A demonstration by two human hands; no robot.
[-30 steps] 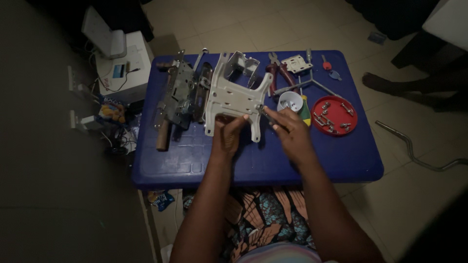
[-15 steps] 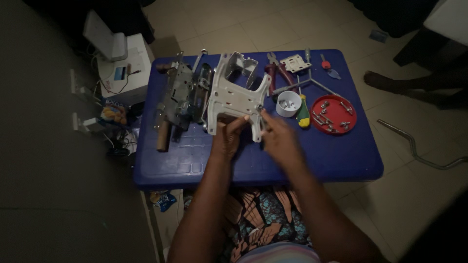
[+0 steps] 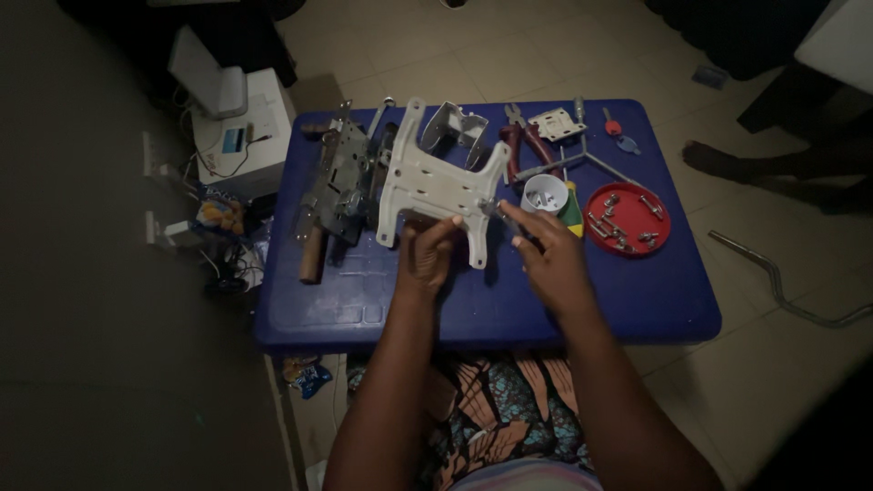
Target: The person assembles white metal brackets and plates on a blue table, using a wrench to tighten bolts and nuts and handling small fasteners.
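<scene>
**Two hands at a white metal bracket on a blue tabletop**

A white metal bracket (image 3: 436,182), flat in the middle with four splayed legs, lies near the centre of the blue tabletop (image 3: 382,305). The left hand (image 3: 426,256) rests at the bracket's near edge, its fingers (image 3: 443,225) curled together against the plate between the two near legs. The right hand (image 3: 546,255) sits just to the right of the bracket's near right leg; its fingers (image 3: 511,211) are spread a little and point toward that leg, and whether they pinch something small there cannot be told.

To the left of the bracket, touching or just beside it, lies a grey metal lock mechanism (image 3: 341,182) with a brown wooden handle (image 3: 312,259) poking out toward the near side. Behind the bracket stands a bent grey metal piece (image 3: 455,127). To the right are red-handled pliers (image 3: 518,141), a small white plate (image 3: 556,123), a white cup (image 3: 544,193) holding small metal parts, and a green-handled screwdriver (image 3: 571,207) just beside the cup. Farther right sits a round red lid (image 3: 629,218) with screws and bolts scattered in it.

Off the tabletop, at the left, a white box-shaped device (image 3: 245,136) stands on the tiled floor (image 3: 782,364), and a curved metal rod (image 3: 782,291) lies on the floor at the right.
</scene>
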